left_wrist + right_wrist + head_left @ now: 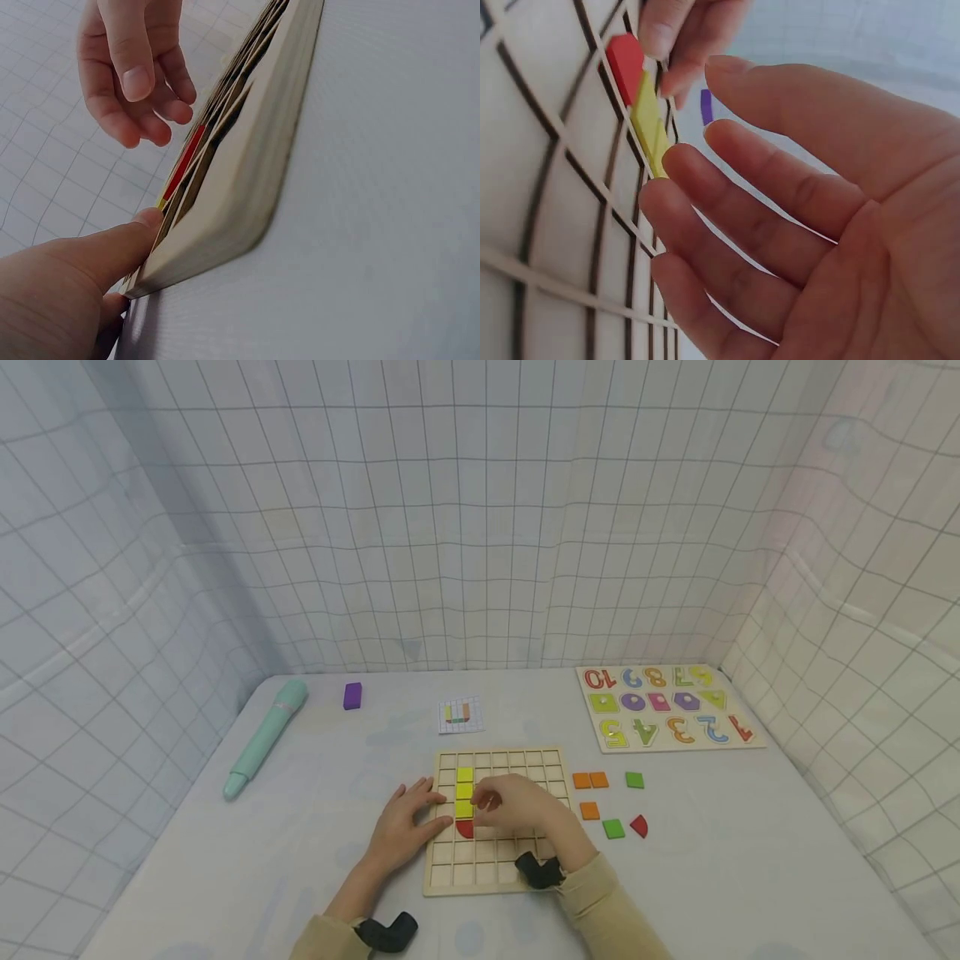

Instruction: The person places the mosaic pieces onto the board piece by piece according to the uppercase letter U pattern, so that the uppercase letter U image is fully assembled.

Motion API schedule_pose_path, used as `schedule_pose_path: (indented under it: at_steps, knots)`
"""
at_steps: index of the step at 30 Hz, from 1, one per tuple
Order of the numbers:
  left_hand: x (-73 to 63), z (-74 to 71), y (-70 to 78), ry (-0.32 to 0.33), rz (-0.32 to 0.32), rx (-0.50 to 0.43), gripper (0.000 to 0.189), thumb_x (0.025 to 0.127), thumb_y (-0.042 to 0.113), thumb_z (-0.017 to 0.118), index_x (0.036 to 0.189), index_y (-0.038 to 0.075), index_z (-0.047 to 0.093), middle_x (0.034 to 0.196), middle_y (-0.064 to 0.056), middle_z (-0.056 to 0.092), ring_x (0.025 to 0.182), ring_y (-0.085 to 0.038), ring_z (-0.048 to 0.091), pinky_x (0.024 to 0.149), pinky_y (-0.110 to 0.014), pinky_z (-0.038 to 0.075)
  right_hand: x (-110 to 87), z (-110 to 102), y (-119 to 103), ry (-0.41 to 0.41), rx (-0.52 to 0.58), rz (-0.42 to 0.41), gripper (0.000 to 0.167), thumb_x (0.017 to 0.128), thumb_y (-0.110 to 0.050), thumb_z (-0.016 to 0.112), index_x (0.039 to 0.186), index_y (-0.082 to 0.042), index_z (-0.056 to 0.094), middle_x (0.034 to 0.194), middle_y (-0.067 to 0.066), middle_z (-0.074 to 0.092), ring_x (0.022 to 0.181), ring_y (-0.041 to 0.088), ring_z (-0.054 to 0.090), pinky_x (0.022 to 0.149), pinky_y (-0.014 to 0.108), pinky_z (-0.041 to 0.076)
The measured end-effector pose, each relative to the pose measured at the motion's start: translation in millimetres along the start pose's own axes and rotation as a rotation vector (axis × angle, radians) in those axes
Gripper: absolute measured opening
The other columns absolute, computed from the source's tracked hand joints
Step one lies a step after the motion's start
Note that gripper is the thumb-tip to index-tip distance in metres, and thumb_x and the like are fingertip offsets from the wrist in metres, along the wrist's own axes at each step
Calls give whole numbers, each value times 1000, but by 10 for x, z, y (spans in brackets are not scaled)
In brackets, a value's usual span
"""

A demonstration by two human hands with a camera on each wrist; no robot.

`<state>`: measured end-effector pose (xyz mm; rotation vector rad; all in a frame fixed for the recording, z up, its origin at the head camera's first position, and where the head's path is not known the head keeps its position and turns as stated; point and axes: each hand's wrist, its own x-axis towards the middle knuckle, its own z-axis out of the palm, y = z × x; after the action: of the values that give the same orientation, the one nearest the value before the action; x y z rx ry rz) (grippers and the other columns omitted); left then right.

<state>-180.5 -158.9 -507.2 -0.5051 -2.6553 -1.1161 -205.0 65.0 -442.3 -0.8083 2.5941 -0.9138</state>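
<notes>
A light wooden grid board (453,878) lies on the table before me. Three yellow square tiles (465,791) stand in a column in its cells, with a red quarter-circle tile (466,828) just below them. My left hand (403,827) rests at the board's left edge, its thumb and fingertips lying on the rim beside the tiles. Over the board, close to the right of the yellow column, hovers my right hand (513,803). In the right wrist view its fingers (735,202) are loosely bent and apart, with nothing between them.
Right of the board lie three orange tiles (589,811), two green tiles (613,828) and another red quarter-circle (639,826). Behind it are a pattern card (476,718) and a purple block (352,696). A number puzzle (652,743) is back right, a mint-green cylinder (262,743) left.
</notes>
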Motion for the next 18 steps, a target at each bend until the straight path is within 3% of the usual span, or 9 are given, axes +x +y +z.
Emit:
schedule_pose_path:
  at_steps: [18]
  knots:
    - [-7, 2, 5, 8, 7, -19, 34, 79, 32, 74, 103, 8, 68, 132, -19, 53, 129, -33, 42, 112, -49, 19, -215, -415, 531, 194, 153, -53, 23, 88, -21, 67, 105, -6, 65, 94, -6, 64, 85, 10, 59, 77, 30, 52]
